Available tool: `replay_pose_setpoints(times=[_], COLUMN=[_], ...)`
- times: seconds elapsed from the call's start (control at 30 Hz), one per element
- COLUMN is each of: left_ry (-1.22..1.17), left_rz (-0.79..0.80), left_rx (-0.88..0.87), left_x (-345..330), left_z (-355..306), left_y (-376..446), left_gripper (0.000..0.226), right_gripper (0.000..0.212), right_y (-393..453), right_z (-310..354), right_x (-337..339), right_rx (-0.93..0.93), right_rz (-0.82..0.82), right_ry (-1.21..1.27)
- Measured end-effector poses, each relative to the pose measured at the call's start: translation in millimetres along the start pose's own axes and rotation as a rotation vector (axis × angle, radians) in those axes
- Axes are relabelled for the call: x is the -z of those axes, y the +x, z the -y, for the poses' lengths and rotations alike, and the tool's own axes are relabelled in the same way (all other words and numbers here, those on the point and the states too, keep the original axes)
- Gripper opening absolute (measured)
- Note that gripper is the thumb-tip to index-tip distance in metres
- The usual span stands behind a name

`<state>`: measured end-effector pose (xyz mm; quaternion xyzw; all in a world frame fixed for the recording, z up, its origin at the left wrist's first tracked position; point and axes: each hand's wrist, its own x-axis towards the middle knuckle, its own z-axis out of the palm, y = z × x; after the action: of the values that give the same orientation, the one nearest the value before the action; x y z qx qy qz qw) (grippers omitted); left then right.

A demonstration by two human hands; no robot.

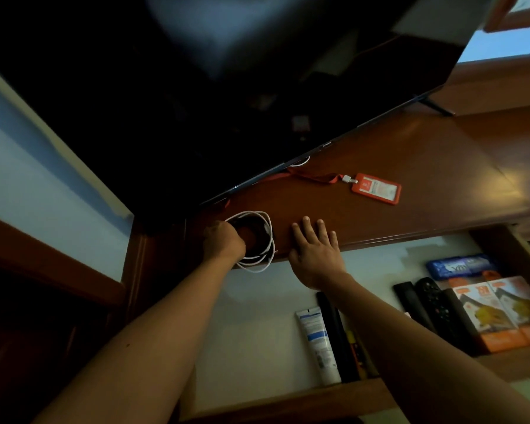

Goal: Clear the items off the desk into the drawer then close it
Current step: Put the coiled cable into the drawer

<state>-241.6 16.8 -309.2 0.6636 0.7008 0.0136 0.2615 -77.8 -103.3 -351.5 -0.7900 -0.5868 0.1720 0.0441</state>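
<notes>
A coiled white cable [262, 240] lies at the front left edge of the dark wooden desk [426, 166], partly hanging over the open drawer [257, 316]. My left hand [222, 241] is closed on the coil's left side. Flat on the desk edge just right of the coil rests my right hand [314, 252], fingers spread, holding nothing. An orange ID badge [377, 188] on an orange lanyard [315, 176] lies farther back on the desk, its strap running under the screen.
A large dark TV screen [227, 87] leans over the back of the desk. The drawer holds a white tube [317, 344], black remotes [432, 304], orange boxes [499, 313] and a blue packet [459, 266]. A wall [28, 185] is at the left.
</notes>
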Motion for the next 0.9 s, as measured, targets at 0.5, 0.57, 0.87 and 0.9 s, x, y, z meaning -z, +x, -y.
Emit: replay_pose_setpoints(times=[0.5,0.57,0.87,0.9], left_ry=[0.048,-0.030,-0.064,-0.052], left_rz=[-0.050,-0.019,0.039,0.047], left_rx=[-0.212,-0.183,-0.284,-0.297], left_x=[-9.6,-7.5,-31.7,-36.2], left_z=[14.3,14.5,40.6,43.5], left_y=[-13.8,-20.3,-83.0,-90.9], left_gripper=[0.028,0.028,0.014,0.015], right_gripper=[0.066,0.066,0.065,0.065], right_y=[1.5,1.2,0.5,0.2], right_z=[-1.5,-2.6,-9.4,-9.9], right_x=[0.3,2.1,2.3,2.0], right_rx=[-0.010,-0.001,0.041,0.046], right_rz=[0.035,0.034,0.068,0.067], right_ry=[0.011,0.014,-0.005,-0.010])
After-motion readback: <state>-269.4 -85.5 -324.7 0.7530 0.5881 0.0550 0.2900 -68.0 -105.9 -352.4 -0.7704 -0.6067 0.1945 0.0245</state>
